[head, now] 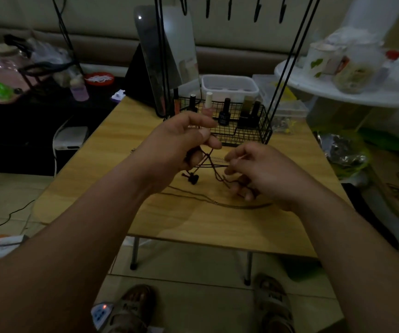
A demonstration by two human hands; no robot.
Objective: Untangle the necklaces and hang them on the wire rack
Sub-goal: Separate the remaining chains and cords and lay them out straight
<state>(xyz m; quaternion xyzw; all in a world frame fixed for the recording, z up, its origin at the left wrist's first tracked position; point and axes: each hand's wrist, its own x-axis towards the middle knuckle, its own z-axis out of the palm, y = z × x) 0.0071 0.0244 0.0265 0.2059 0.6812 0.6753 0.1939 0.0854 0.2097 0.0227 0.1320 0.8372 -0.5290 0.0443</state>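
The red cord necklace [209, 162] is tangled, its thin strands crossing taut between the left hand [181, 145] and the right hand [261, 174], both pinching it; dark end beads [192, 178] dangle below. A thin dark chain [217, 203] lies curved on the table [193, 227]. The black wire rack [244, 127] stands upright just behind.

Table [193, 224]: light wood-grain top, smooth, slight sheen. Wire rack [263, 131]: thin black metal, matt. Cord necklace [208, 162]: dark red woven cord. Chain [217, 204]: fine metal, dull. Polish bottles [224, 114]: glossy black. Tub [229, 85]: white plastic.
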